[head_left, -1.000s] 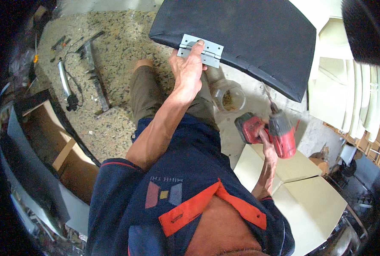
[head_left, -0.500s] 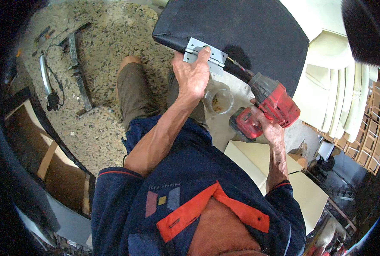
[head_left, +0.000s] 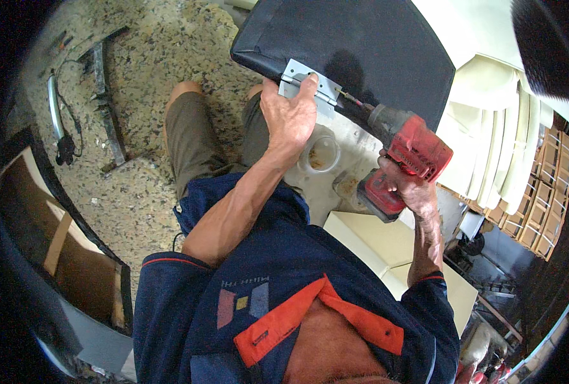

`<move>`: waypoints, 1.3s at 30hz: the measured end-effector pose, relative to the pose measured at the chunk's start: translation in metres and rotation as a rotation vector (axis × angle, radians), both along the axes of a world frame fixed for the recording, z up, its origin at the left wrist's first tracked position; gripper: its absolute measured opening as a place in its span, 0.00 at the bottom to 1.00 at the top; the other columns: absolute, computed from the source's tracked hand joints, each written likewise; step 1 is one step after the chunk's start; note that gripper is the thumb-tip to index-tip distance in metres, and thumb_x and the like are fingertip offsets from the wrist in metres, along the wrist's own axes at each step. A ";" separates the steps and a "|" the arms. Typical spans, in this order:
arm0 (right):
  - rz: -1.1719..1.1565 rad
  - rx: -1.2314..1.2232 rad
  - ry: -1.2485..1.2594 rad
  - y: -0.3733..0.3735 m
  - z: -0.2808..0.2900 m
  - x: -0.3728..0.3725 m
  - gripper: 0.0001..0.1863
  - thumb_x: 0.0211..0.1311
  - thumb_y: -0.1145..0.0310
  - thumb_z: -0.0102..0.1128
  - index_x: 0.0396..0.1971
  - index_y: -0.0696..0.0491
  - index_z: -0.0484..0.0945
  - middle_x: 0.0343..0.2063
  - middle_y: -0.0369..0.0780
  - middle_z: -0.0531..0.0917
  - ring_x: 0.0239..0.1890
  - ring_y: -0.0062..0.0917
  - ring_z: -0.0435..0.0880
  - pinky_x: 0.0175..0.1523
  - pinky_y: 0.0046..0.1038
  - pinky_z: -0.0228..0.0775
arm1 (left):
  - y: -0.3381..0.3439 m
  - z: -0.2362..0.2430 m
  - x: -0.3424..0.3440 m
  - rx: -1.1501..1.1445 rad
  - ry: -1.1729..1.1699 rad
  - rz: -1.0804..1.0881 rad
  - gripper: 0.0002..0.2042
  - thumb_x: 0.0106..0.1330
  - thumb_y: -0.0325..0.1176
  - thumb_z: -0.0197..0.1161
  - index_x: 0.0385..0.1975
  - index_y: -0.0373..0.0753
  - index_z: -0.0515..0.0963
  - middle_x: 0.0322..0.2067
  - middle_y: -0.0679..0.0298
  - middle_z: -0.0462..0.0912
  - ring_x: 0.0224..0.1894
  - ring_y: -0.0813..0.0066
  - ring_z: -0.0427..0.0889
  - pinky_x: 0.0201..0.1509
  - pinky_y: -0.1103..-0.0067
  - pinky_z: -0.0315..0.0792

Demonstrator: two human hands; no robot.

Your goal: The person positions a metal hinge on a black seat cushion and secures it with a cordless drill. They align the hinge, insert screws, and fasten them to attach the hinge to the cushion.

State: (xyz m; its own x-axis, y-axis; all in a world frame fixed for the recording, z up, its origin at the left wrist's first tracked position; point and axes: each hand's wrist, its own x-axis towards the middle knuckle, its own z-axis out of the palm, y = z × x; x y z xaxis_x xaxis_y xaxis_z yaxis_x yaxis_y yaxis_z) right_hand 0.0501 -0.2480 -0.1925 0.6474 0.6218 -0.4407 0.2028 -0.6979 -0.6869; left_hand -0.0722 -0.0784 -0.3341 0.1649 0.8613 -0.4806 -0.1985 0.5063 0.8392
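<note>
A silver metal hinge (head_left: 325, 88) lies along the near edge of a black upholstered panel (head_left: 361, 38). My left hand (head_left: 291, 115) is closed on the hinge, its thumb pressing on the upper leaf and the fingers below, partly hidden. In my right hand (head_left: 412, 185) is a red and black cordless drill (head_left: 418, 146), gripped by its handle. The drill's long bit points up and left, its tip close to the hinge's right end; whether it touches I cannot tell.
A clear round tub (head_left: 323, 153) with small pieces in it stands below the hinge, another container (head_left: 348, 189) beside it. Cream padded pieces (head_left: 482, 141) are stacked at the right. A metal bracket (head_left: 105, 96) lies on the speckled floor, and an open-framed panel (head_left: 60, 237) stands lower left.
My right hand and the drill have shifted slightly right and down. The second container beside the tub has come into sight. My left hand still holds the hinge at the panel's edge.
</note>
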 end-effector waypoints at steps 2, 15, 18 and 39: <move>0.029 -0.008 0.023 0.006 0.009 0.002 0.10 0.59 0.74 0.71 0.39 0.56 0.81 0.24 0.33 0.82 0.20 0.15 0.76 0.22 0.22 0.66 | 0.000 -0.001 0.000 -0.014 0.033 -0.020 0.16 0.62 0.28 0.71 0.48 0.31 0.78 0.42 0.58 0.86 0.42 0.69 0.84 0.49 0.72 0.76; 0.412 -0.390 -0.182 0.073 0.067 0.025 0.20 0.58 0.67 0.73 0.51 0.53 0.81 0.38 0.37 0.86 0.36 0.21 0.82 0.39 0.27 0.74 | 0.000 0.008 -0.005 0.030 0.014 -0.029 0.19 0.61 0.31 0.72 0.49 0.30 0.77 0.43 0.57 0.85 0.44 0.67 0.84 0.51 0.71 0.76; 0.708 -0.283 -0.309 0.093 0.072 0.032 0.18 0.59 0.67 0.72 0.49 0.53 0.83 0.38 0.38 0.87 0.37 0.23 0.84 0.42 0.29 0.77 | 0.000 0.009 -0.004 0.024 0.013 -0.015 0.19 0.60 0.31 0.72 0.48 0.30 0.77 0.43 0.56 0.85 0.44 0.67 0.84 0.50 0.71 0.76; 1.045 -0.272 -0.487 0.119 0.064 0.041 0.19 0.49 0.78 0.66 0.44 0.56 0.80 0.43 0.48 0.85 0.47 0.47 0.83 0.53 0.37 0.77 | 0.002 0.007 0.002 -0.038 0.084 -0.019 0.17 0.59 0.31 0.72 0.45 0.30 0.77 0.39 0.57 0.86 0.39 0.68 0.84 0.45 0.70 0.78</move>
